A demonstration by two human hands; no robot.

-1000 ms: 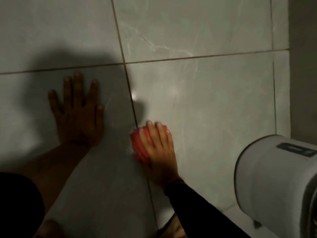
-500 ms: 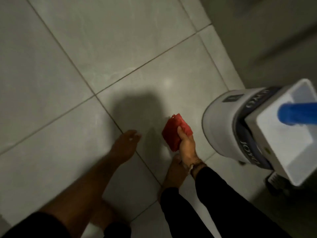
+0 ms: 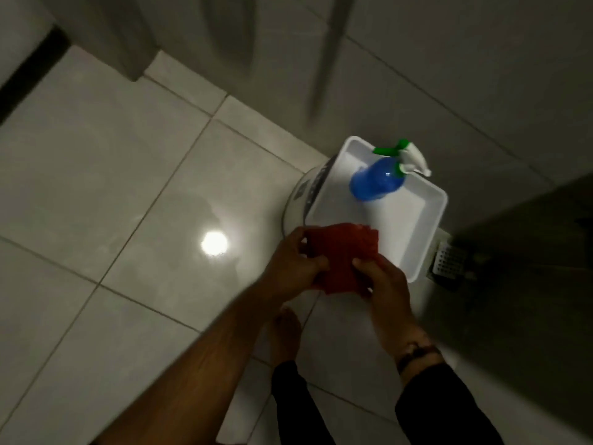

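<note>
A red cloth [image 3: 341,255] is held between both hands in front of me, above the tiled floor. My left hand [image 3: 293,266] grips its left edge, thumb on top. My right hand [image 3: 383,285] pinches its right side, with a band on the wrist and a dark sleeve behind it. Just beyond the cloth, a blue spray bottle [image 3: 378,179] with a green and white trigger lies in a white tray [image 3: 430,226].
The tray sits on a round white appliance [image 3: 296,200] standing on the pale glossy floor tiles [image 3: 128,194]. A grated floor drain [image 3: 447,260] is at the right by a dark wall. My bare foot [image 3: 285,332] stands below the hands. Grey walls rise behind.
I have risen from the floor: earlier the left hand lay flat on the tile and the right pressed the cloth down. Now both hands hold the cloth up near the tray.
</note>
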